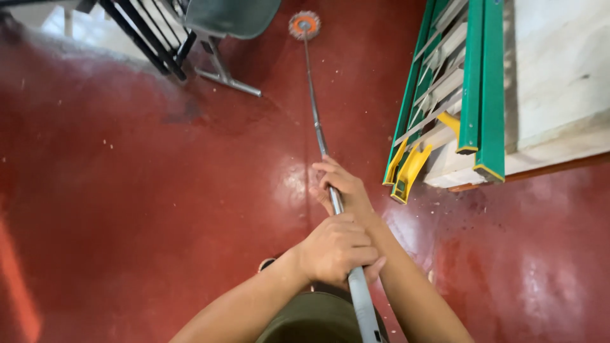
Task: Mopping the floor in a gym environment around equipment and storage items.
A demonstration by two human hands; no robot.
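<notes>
The long metal pole (321,149) runs from both closed hands, left hand (335,249) near and right hand (342,187) farther, to what seems an orange round head (304,25) on the far red floor (127,190), which could snag the chair leg (223,75) just left.

floor: glossy dark red painted floor (140,190), dusty and speckled, with pale glare patches
ladder: green folding ladder with yellow feet (445,95), lying at the right
wall: pale wall base (559,76), far right
chair: grey-green seated chair on metal legs (222,38), top edge
</notes>
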